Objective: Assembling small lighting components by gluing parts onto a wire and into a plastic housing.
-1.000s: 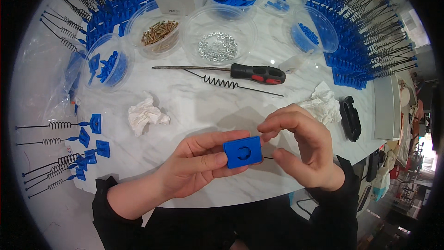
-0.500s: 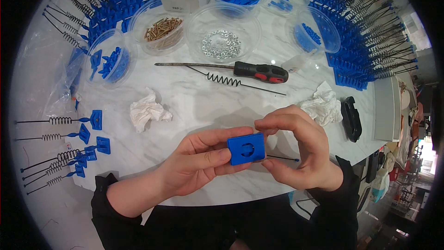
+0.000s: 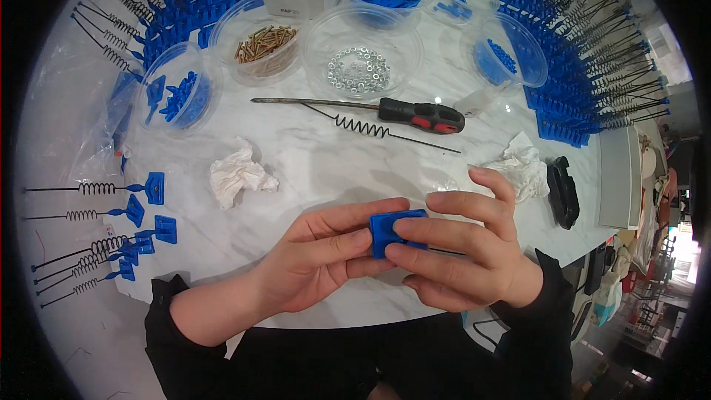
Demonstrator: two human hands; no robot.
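My left hand (image 3: 318,248) is closed around a blue square plastic piece (image 3: 381,235), with the thumb on its front left edge and the fingers behind. Across the right part of its face lie the index and middle fingertips of my right hand (image 3: 470,252), hiding the slotted opening. The right thumb is low by the piece's bottom edge; the ring and little fingers are raised and apart. A thin dark rod (image 3: 449,253) shows in part between the right fingers. Beyond the hands lie a screwdriver (image 3: 422,115) with a black and red handle and a black coiled wire (image 3: 363,127).
Crumpled tissues (image 3: 241,175) lie left and right, near a black plastic case (image 3: 563,192). Tubs hold brass screws (image 3: 266,44), metal nuts (image 3: 358,70) and blue parts (image 3: 180,96). Blue pieces with coiled wires (image 3: 155,189) lie at left; many more line both far sides.
My right hand has moved left from beside the blue piece onto its face, covering the opening. The left hand keeps its hold almost in place. The view has shifted slightly.
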